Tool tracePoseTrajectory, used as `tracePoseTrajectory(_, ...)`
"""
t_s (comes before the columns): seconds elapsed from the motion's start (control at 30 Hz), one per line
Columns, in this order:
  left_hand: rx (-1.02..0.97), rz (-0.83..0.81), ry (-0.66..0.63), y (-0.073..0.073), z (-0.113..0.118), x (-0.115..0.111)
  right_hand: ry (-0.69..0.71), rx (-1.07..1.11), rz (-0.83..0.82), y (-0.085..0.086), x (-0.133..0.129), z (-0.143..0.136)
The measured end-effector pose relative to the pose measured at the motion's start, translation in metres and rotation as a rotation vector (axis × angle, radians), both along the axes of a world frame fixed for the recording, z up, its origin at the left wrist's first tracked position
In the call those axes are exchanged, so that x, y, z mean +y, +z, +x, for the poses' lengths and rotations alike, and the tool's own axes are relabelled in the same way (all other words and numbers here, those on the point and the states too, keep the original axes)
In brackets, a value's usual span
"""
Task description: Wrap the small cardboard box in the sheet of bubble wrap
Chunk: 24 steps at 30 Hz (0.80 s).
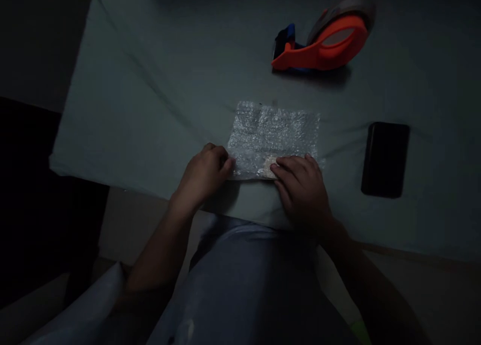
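Note:
A sheet of clear bubble wrap (276, 127) lies on the table near its front edge. At the sheet's near left corner is my left hand (208, 169), its fingers curled and closed on the edge of the wrap. A small pale item (269, 167) shows at the near edge of the sheet; its kind and whether it lies under or on the plastic cannot be made out. My right hand (302, 184) is closed on the near right edge of the wrap, with fingertips touching the pale item. The right thumb is partly hidden.
An orange and blue tape dispenser (325, 51) with a roll of tape stands at the back right. A black rectangular box-like thing (386, 159) lies to the right of the wrap. The pale table covering (124, 109) has creases. The light is dim.

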<state>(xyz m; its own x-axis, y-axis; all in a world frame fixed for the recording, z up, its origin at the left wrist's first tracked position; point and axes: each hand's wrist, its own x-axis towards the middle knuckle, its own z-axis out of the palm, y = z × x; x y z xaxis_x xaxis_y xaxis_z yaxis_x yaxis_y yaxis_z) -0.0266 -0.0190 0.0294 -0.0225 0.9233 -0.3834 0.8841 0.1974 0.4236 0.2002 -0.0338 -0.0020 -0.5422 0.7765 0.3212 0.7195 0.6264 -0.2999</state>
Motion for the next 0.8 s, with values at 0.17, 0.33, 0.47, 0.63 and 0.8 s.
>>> tracePoseTrajectory(0.17,-0.088,-0.036,0.053,0.002,0.004,0.008,-0.012,-0.008,-0.002,0.001,-0.001,-0.001)
tracePoseTrajectory(0.33,-0.272,0.031,0.181,-0.014,0.012,0.008,-0.015,-0.002,-0.001,-0.002,-0.002,-0.001)
tracePoseTrajectory(0.47,-0.370,0.175,0.229,-0.021,0.024,0.005,0.000,-0.018,0.014,-0.003,-0.003,0.000)
tracePoseTrajectory(0.63,-0.516,0.305,0.156,-0.005,0.047,0.010,0.027,-0.038,0.018,-0.002,-0.003,0.002)
tracePoseTrajectory(0.8,-0.648,0.221,0.047,0.008,0.066,0.013,0.033,0.024,0.016,-0.006,-0.004,0.002)
